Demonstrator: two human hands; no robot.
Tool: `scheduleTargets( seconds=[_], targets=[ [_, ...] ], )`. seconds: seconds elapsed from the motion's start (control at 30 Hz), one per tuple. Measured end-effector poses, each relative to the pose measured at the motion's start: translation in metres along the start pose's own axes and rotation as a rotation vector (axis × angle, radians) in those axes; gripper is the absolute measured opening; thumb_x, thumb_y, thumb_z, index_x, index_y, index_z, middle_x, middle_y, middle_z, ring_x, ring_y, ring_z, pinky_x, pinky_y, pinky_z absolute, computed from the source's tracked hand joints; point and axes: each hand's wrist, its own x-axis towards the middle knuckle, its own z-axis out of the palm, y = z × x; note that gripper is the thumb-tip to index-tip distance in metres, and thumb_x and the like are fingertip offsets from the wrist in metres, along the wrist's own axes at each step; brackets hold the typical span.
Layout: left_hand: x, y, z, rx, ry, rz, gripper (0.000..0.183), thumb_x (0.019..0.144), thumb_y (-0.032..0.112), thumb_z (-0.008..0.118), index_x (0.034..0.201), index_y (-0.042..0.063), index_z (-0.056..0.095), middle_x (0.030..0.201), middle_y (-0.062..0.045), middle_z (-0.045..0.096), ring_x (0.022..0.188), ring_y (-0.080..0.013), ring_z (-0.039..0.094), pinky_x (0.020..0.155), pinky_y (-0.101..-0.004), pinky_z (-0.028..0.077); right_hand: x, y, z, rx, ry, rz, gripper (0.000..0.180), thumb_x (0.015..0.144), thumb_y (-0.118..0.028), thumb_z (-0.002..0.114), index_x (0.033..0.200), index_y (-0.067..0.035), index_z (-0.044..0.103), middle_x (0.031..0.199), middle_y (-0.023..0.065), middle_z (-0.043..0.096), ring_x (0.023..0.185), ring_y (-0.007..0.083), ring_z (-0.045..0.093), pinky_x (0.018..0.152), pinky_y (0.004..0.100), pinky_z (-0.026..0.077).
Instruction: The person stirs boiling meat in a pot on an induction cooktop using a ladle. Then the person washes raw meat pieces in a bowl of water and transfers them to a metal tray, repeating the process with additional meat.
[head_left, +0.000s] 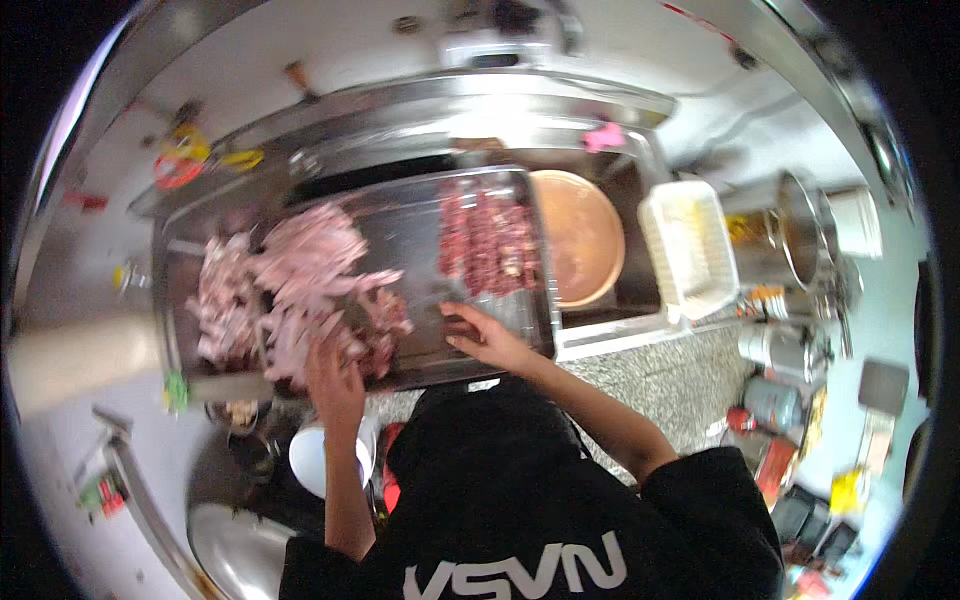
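A large dark metal tray (420, 225) lies across the counter before me. Loose pale-pink raw meat pieces (311, 247) are heaped over its left half. At the tray's upper right, dark red meat pieces (487, 236) lie in close rows. My left hand (335, 379) is at the lower edge of the pale heap, fingers over the meat; blur hides whether it grips any. Over a bare stretch of tray, below the red rows, my right hand (484, 337) has its thumb and fingers apart, with nothing visible between them.
Right of the tray sits a round orange-brown basin (581, 240), then a white plastic container (694, 255). A speckled stone counter (652, 375) runs below them. Metal pots (806, 229) stand farther right. A white bucket (307, 457) is below the tray, by my left forearm.
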Motion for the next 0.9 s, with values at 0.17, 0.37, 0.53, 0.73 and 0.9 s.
scheduleTargets(
  seconds=[0.17,0.37,0.53,0.73,0.9],
  targets=[
    [0.052,0.118,0.008,-0.279,-0.075,0.189,0.038,0.087,0.01,0.065,0.125,0.004,0.06,0.129,-0.018,0.058,0.124,-0.0381,0.052,0.107,-0.0467,0.038,-0.076,0.018,-0.102,0.005,0.385,-0.089,0.032,0.096,0.007,0.046,0.125,0.001,0.057,0.121,0.0094,0.06,0.104,0.0181,0.067,0.088,0.0275,0.05],
    [0.107,0.275,0.132,-0.504,-0.513,0.547,0.038,0.089,0.009,0.062,0.126,0.002,0.057,0.123,-0.021,0.06,0.116,-0.0382,0.056,0.099,-0.0443,0.046,-0.144,0.059,-0.184,-0.45,0.65,0.114,0.024,0.089,0.0,0.055,0.112,0.0,0.062,0.108,0.0143,0.063,0.097,0.0273,0.066,0.085,0.0353,0.053],
    [0.146,0.336,0.313,-0.049,-0.902,0.617,0.042,0.085,0.013,0.063,0.126,0.004,0.057,0.124,-0.023,0.059,0.12,-0.0394,0.053,0.104,-0.0491,0.041,-0.165,0.068,-0.196,-0.487,0.571,0.238,0.028,0.087,-0.003,0.056,0.115,-0.005,0.062,0.114,0.0138,0.062,0.1,0.0332,0.064,0.087,0.0395,0.054],
    [0.142,0.336,0.459,0.303,-1.034,0.494,0.051,0.089,0.029,0.061,0.135,0.008,0.052,0.138,-0.022,0.051,0.131,-0.0423,0.044,0.109,-0.0497,0.039,-0.181,0.054,-0.204,-0.47,0.519,0.216,0.03,0.086,-0.004,0.056,0.114,-0.004,0.063,0.107,0.0138,0.062,0.098,0.0353,0.064,0.084,0.0434,0.055],
    [0.142,0.314,0.516,0.213,-1.023,0.374,0.041,0.086,0.027,0.065,0.123,0.01,0.062,0.138,-0.021,0.052,0.132,-0.0415,0.044,0.106,-0.0565,0.038,-0.189,0.061,-0.222,-0.406,0.541,0.216,0.035,0.082,-0.006,0.059,0.116,-0.002,0.062,0.107,0.0156,0.062,0.092,0.0362,0.065,0.08,0.0455,0.055]
  ],
)
